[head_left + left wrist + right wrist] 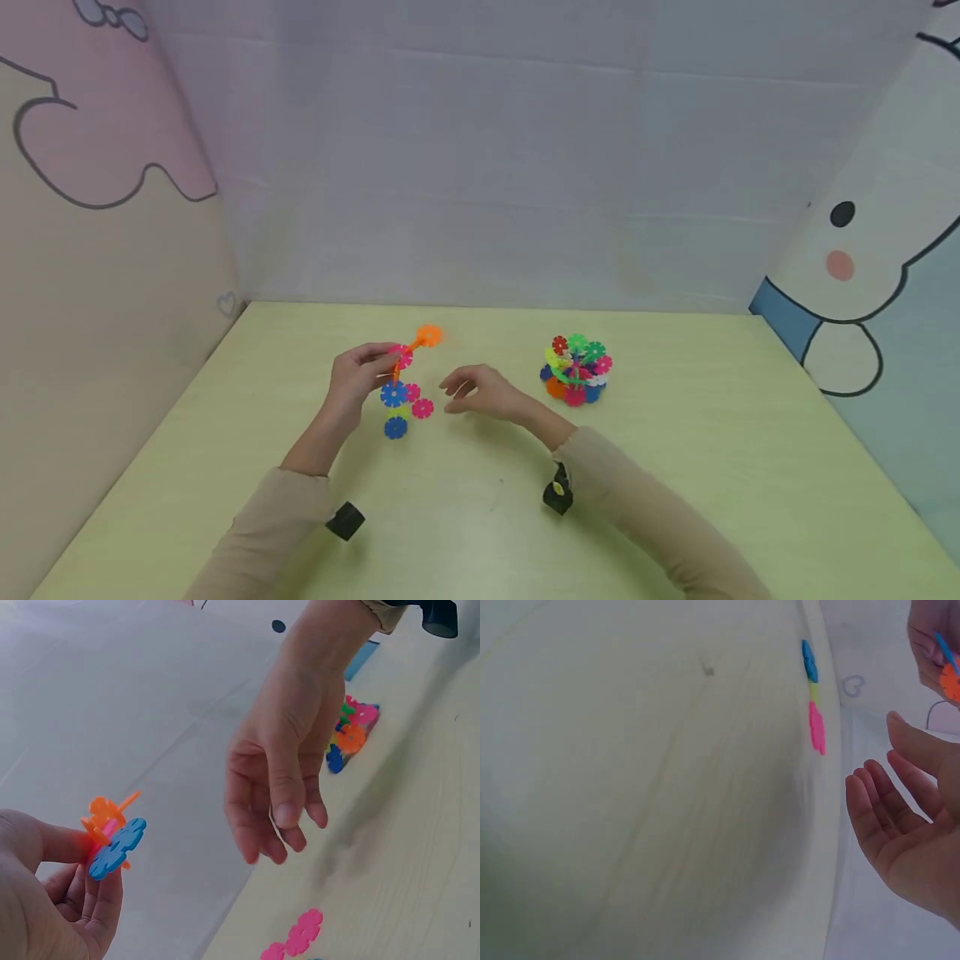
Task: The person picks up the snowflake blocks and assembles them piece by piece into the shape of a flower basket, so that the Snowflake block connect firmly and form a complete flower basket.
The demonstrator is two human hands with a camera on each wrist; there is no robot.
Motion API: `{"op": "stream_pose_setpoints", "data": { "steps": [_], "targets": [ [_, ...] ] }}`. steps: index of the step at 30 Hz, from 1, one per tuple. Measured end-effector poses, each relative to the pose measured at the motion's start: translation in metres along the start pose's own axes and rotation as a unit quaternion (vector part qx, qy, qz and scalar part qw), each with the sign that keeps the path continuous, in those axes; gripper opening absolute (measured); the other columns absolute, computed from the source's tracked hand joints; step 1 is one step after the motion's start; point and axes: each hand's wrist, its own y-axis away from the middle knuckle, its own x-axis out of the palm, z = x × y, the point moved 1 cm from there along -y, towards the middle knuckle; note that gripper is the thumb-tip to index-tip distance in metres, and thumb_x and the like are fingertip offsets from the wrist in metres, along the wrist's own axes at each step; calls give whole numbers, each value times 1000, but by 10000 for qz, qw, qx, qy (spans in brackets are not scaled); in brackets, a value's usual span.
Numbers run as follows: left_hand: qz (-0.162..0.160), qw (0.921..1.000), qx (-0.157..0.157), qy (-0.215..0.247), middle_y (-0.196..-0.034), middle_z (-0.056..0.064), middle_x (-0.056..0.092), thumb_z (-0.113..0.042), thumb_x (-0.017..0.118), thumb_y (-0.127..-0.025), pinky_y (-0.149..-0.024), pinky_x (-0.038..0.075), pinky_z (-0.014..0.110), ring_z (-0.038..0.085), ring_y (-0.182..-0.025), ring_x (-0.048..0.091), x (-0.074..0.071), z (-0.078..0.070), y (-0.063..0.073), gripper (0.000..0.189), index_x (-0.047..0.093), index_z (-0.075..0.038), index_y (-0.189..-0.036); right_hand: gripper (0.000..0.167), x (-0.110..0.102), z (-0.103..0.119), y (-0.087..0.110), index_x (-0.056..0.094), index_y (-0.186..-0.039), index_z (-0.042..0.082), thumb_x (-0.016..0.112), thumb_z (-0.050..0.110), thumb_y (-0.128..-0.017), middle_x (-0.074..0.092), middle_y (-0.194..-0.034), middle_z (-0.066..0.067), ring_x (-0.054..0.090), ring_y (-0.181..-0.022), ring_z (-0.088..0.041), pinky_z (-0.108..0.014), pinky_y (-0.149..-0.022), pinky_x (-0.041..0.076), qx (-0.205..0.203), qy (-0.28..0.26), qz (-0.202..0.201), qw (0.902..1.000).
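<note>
My left hand (354, 379) pinches a small joined piece of plastic snowflake discs between thumb and fingers. In the left wrist view the piece shows a blue disc (118, 849) in front of orange discs (101, 814), with a bit of pink between them. Just to the right, my right hand (486, 392) hovers over the table with relaxed, slightly bent fingers and nothing in them. Below the held piece lie loose discs: pink ones (423, 408), a yellow one (401, 411) and a blue one (396, 428).
A round cluster of many-coloured joined discs (576, 372) stands on the pale yellow table (712, 450), right of the right hand. A white cloth wall (480, 167) rises behind the table, with cartoon-printed panels (112, 275) at the sides.
</note>
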Motion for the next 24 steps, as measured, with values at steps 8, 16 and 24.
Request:
{"op": "stream_pose_setpoints", "data": {
  "steps": [8, 16, 24],
  "targets": [
    [-110, 9997, -65, -218, -103, 6, 62, -28, 62, -86, -80, 51, 26, 15, -86, 61, -18, 4, -4, 39, 59, -3, -115, 24, 30, -9, -39, 67, -98, 0, 70, 0, -75, 65, -95, -9, 53, -84, -17, -21, -74, 45, -44, 640, 296, 9975],
    [-45, 9991, -406, -121, -95, -1, 62, -21, 59, -89, -84, 49, 27, 7, -81, 60, -16, -4, 4, 37, 55, 0, -119, 23, 41, -8, -53, 69, -95, 5, 74, 5, -72, 57, -78, 1, 47, -73, -11, -19, -65, 42, 177, 1549, 374, 9871],
    [-7, 9989, -447, -139, -101, 5, 62, -19, 59, -89, -78, 51, 22, 11, -83, 61, -11, 5, 3, 35, 55, 0, -118, 16, 31, -11, -45, 67, -87, 5, 74, 4, -72, 57, -74, 0, 48, -71, -13, -20, -63, 43, 63, 2134, 500, 9757]
  ]
}}
